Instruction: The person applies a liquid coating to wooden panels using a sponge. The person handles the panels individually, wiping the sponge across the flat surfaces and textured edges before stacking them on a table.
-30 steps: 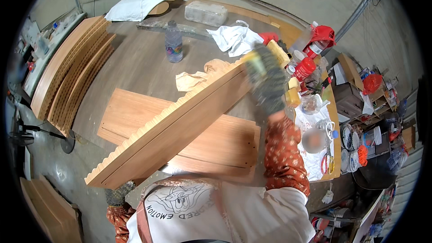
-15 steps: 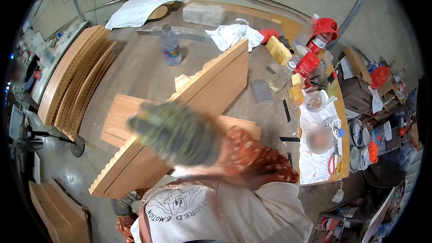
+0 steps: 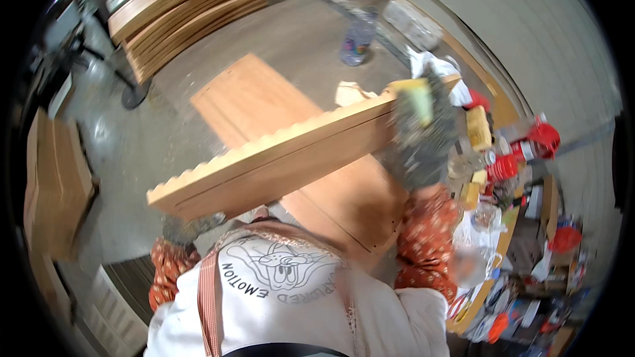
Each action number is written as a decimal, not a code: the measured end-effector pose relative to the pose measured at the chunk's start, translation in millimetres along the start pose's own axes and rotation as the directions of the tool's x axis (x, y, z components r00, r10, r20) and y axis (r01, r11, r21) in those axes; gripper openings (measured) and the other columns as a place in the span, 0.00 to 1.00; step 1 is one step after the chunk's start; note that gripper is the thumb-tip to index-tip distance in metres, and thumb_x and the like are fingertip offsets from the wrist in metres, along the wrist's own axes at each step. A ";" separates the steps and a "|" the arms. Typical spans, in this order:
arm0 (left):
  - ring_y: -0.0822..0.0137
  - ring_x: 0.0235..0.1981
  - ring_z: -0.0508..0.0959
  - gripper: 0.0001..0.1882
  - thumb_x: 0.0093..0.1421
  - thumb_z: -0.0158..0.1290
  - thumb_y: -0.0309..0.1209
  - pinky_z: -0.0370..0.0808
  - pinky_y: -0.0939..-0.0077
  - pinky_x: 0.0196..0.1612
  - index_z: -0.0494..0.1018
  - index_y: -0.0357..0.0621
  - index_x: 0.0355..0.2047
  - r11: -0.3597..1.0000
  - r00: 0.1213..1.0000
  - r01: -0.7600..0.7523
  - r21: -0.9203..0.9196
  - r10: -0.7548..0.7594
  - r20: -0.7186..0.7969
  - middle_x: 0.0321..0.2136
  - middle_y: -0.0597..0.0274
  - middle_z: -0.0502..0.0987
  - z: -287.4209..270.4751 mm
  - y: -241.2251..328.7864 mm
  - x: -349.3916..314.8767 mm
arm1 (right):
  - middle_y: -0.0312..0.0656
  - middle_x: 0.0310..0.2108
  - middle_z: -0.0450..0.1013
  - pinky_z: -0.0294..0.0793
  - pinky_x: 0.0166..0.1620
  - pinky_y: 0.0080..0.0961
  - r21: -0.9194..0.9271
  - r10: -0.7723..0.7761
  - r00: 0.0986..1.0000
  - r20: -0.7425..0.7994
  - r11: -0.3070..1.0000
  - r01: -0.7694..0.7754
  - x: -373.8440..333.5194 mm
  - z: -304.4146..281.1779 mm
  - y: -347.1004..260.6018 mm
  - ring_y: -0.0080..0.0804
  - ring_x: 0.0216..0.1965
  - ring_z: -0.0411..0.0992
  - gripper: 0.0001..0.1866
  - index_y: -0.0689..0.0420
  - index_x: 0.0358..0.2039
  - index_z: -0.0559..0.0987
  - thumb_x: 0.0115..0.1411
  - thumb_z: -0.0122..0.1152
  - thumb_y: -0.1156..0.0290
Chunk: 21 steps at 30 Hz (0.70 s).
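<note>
Gloved hands [image 3: 418,133] on ridged wooden panel [image 3: 278,162]

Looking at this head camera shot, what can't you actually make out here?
- Left hand: mostly hidden under the ridged panel; grip unclear.
- Right hand: motion-blurred; the yellow block it presses is indistinct.
- Bench clutter: too small and blurred at the fisheye rim.
- Flat board: partly covered by the panel.

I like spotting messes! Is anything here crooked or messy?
Yes. The long wavy-edged wooden panel is held tilted by the gloved right hand and left hand. The workbench is crowded with cans, bottles and rags.
</note>
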<state>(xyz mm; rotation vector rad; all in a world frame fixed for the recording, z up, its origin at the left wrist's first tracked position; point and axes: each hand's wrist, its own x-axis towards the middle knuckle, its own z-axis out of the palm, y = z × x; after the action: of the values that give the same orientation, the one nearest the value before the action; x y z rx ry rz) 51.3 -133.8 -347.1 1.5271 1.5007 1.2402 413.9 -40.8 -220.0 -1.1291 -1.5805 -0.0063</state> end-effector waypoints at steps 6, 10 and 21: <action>0.65 0.39 0.75 0.28 0.45 0.62 0.33 0.73 0.69 0.41 0.67 0.38 0.47 0.999 0.997 -0.030 -0.031 0.032 0.065 0.37 0.58 0.75 13.3 24.6 -6.8 | 0.46 0.43 0.69 0.69 0.41 0.39 0.565 -0.677 0.735 0.050 0.625 0.538 -65.2 106.4 -147.1 0.41 0.40 0.69 0.23 0.58 0.47 0.72 0.48 0.58 0.68; 0.65 0.39 0.75 0.28 0.45 0.62 0.33 0.73 0.69 0.41 0.67 0.38 0.46 0.999 0.996 -0.009 -0.045 0.013 0.093 0.37 0.58 0.75 14.7 36.3 -19.7 | 0.46 0.44 0.69 0.69 0.43 0.38 0.490 -0.786 0.580 0.214 0.600 0.632 -73.9 110.5 -180.2 0.42 0.42 0.70 0.23 0.57 0.48 0.71 0.49 0.56 0.69; 0.66 0.44 0.72 0.37 0.38 0.67 0.26 0.72 0.72 0.46 0.63 0.37 0.50 0.649 0.903 0.395 -0.650 -0.405 0.143 0.42 0.55 0.73 13.2 39.4 -76.0 | 0.48 0.40 0.72 0.71 0.41 0.35 0.532 -0.468 0.686 0.557 0.835 0.137 -35.6 145.6 -98.1 0.40 0.38 0.72 0.18 0.61 0.47 0.71 0.54 0.55 0.75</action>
<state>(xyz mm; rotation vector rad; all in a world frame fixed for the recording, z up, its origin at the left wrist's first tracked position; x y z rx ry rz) 85.7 -211.1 -328.6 0.6553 1.1168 1.3099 236.9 -37.2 -247.1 -0.4686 -2.2591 0.5853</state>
